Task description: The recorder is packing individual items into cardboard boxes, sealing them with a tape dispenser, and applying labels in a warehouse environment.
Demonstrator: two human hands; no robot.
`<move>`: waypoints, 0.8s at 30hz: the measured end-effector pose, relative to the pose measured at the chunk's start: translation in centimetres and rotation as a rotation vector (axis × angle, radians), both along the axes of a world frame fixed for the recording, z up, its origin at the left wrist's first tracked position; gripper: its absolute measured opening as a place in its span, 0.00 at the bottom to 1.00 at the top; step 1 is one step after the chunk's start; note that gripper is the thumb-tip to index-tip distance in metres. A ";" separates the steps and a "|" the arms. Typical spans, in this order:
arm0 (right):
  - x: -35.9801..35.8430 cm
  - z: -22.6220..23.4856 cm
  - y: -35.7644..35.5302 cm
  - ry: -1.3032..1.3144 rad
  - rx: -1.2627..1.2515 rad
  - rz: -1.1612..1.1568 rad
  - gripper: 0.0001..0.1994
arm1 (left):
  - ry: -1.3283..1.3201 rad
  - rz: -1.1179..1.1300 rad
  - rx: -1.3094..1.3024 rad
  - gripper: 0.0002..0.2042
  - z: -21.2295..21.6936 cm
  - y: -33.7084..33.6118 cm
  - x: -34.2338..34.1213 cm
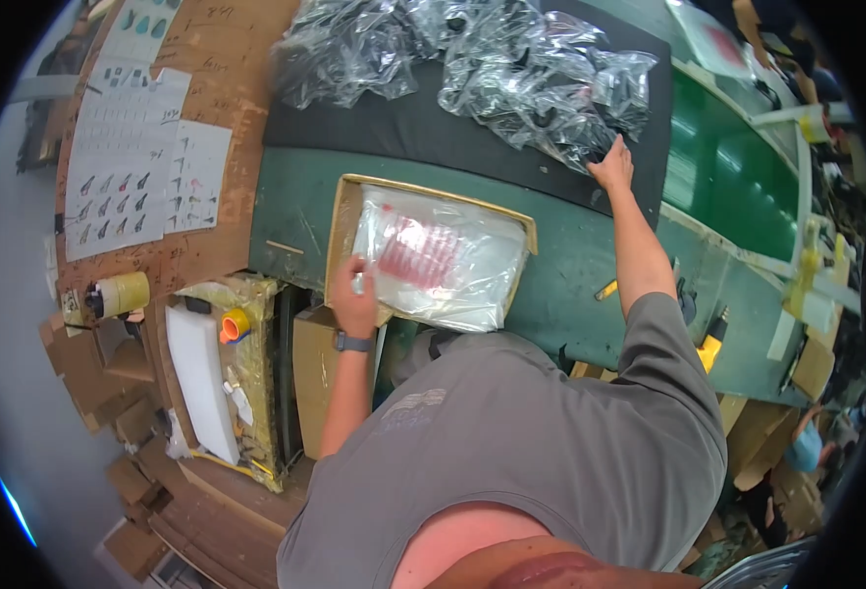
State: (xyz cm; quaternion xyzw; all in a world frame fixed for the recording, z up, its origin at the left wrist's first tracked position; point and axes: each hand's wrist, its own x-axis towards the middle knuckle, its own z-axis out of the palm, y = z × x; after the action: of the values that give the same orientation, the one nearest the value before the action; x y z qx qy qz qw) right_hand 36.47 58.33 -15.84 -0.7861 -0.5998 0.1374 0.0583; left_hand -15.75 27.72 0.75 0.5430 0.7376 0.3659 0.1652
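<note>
My right hand (613, 167) is stretched out to the far right of a pile of clear plastic bags (511, 83) with dark parts in them. Its thumb and fingers are apart at the edge of a bagged dark part; a firm grip on it does not show. My left hand (356, 302), a dark watch on its wrist, is at the near left rim of an open cardboard box (346, 221). Its fingers look apart, slightly blurred, beside the plastic. Inside the box lie flat clear plastic bags (472, 265) with red print on top.
The bags lie on a black mat (354, 133) over a green table (570, 265). At right are a yellow-and-black tool (712, 339) and a small yellow tool (605, 290). Sheets with part pictures (119, 167) lie on a brown board at left, near a tape roll (235, 324).
</note>
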 end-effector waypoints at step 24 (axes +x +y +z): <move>-4.1 -14.7 -39.1 0.285 -0.018 0.373 0.13 | -0.001 0.030 -0.377 0.13 -3.1 -25.6 8.3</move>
State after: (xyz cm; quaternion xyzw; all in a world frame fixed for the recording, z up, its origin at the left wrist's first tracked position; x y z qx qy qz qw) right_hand 32.42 19.27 -30.52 -0.6349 -0.7192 0.2606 0.1089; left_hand -7.45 2.17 -2.36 0.4910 0.8011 0.2239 0.2591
